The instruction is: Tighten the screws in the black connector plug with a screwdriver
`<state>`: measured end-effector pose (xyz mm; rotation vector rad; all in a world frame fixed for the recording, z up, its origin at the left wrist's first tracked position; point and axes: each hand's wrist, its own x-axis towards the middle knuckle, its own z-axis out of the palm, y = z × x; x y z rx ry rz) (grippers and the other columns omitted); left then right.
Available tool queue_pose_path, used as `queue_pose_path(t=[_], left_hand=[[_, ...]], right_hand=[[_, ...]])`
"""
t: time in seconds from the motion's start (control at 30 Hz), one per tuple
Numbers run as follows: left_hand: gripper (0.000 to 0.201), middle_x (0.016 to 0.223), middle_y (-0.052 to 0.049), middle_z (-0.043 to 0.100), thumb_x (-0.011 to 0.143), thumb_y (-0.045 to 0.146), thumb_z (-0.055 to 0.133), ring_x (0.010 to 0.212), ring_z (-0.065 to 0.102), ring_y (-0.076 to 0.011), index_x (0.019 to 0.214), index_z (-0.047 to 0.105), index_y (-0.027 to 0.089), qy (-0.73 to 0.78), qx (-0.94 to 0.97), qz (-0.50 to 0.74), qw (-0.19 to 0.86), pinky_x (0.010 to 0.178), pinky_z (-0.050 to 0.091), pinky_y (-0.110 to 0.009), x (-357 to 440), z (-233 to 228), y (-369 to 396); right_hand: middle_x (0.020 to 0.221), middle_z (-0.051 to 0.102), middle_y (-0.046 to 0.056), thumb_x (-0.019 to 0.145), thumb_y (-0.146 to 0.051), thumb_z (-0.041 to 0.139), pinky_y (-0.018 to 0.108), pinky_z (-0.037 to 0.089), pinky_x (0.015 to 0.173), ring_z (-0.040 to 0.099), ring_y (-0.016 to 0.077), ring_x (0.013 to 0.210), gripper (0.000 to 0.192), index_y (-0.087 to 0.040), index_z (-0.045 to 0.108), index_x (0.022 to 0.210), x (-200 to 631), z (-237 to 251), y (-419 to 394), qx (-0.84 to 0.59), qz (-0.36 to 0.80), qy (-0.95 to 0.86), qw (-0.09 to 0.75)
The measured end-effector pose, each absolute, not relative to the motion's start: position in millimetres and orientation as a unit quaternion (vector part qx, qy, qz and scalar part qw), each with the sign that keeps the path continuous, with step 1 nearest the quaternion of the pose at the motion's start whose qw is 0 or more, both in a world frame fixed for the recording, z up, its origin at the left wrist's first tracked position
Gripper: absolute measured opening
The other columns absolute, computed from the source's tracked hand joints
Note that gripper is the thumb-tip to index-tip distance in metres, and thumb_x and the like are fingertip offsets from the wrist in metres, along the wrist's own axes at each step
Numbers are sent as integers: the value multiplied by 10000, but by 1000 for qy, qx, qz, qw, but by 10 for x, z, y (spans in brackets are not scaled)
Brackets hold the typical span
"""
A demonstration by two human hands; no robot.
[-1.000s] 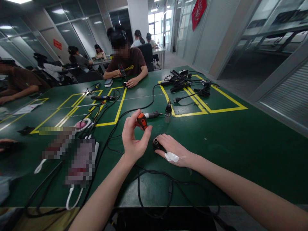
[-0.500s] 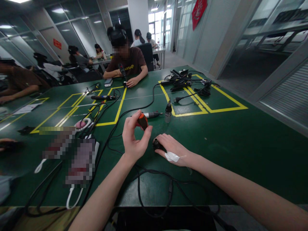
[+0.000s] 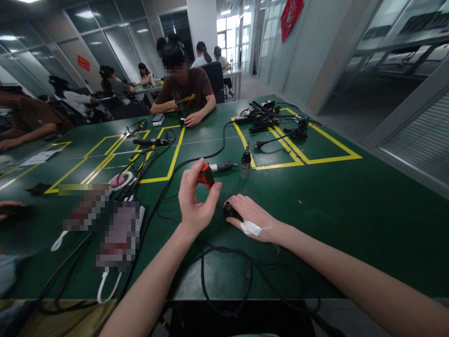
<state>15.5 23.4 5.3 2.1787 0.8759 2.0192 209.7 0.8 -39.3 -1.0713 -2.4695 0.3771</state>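
My left hand pinches the orange-and-black handle of a screwdriver between thumb and fingers, above the table. A faint thin shaft seems to run from it down toward my right hand. Low on the table, my right hand is closed around a black cylindrical part with a narrow ringed tip pointing up; its lower portion is hidden by the fingers. White tape sticks to the back of this hand. Just beyond stands a black, pointed tool piece, and beside it lies a grey-and-black electric screwdriver.
Black cables loop across the near table. A heap of black adapters and cords lies at the far right within yellow tape. Two blurred phones lie left. Across the table a person holds an upright tool.
The screwdriver handle has tilted slightly in my left hand, and a faint shaft line now shows below it. My right hand keeps its place around the black part.
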Motion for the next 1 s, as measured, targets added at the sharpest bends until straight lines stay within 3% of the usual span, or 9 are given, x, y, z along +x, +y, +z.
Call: queue_pose_path(t=[0.1, 0.3, 0.47, 0.57, 0.67, 0.73, 0.9, 1.0], left_hand=[[613, 1247, -105, 734, 993, 292, 722, 951, 711, -180, 1570, 518, 280, 299, 699, 650, 26, 839, 615, -306, 165, 42, 232], [558, 1112, -77, 773, 1102, 285, 517, 836, 746, -151, 1643, 383, 314, 240, 719, 640, 127, 782, 658, -294, 206, 105, 159], [650, 1353, -118, 727, 1001, 313, 717, 972, 746, -174, 1600, 467, 292, 278, 711, 645, 45, 866, 639, -304, 180, 42, 220], [714, 1282, -113, 759, 968, 276, 756, 915, 725, -165, 1619, 462, 263, 301, 704, 643, 27, 850, 626, -293, 172, 19, 239], [716, 1076, -68, 806, 1016, 247, 683, 826, 739, -155, 1666, 382, 253, 300, 714, 630, 61, 846, 640, -302, 181, 61, 199], [664, 1043, -60, 813, 1073, 271, 586, 778, 753, -146, 1685, 330, 262, 281, 723, 623, 101, 827, 657, -304, 192, 100, 165], [662, 1148, -92, 815, 1112, 314, 505, 778, 789, -160, 1708, 218, 332, 230, 732, 626, 141, 797, 684, -333, 217, 115, 151], [580, 1178, -76, 799, 1116, 293, 489, 783, 779, -146, 1664, 313, 367, 208, 732, 635, 135, 779, 676, -313, 215, 95, 180]], right_hand=[[1104, 687, 130, 1047, -304, 642, 444, 517, 862, 629, 296, 993, 157, -184, 627, 1147, 2094, -382, 6, -387, 137, -888, 204], [1104, 693, 130, 1047, -296, 647, 437, 516, 860, 629, 290, 992, 151, -182, 623, 1143, 2101, -377, 7, -384, 134, -891, 203], [1114, 692, 131, 1053, -315, 634, 446, 512, 862, 627, 294, 997, 162, -189, 625, 1154, 2105, -412, 20, -380, 133, -891, 211], [1122, 692, 132, 1048, -320, 643, 449, 513, 868, 630, 298, 1007, 166, -190, 628, 1151, 2105, -422, 21, -382, 132, -890, 211], [1137, 697, 137, 1048, -319, 640, 459, 516, 875, 632, 301, 1007, 165, -192, 628, 1153, 2103, -422, 18, -383, 132, -889, 213], [1141, 699, 138, 1049, -318, 639, 455, 516, 871, 630, 299, 1003, 163, -193, 629, 1152, 2100, -420, 15, -384, 131, -889, 211], [1126, 698, 142, 1039, -297, 659, 444, 510, 871, 632, 300, 1004, 173, -173, 627, 1157, 2091, -421, 17, -383, 124, -891, 210], [1118, 698, 132, 1038, -297, 660, 446, 512, 867, 634, 298, 996, 164, -188, 626, 1156, 2095, -421, 18, -382, 123, -891, 214]])
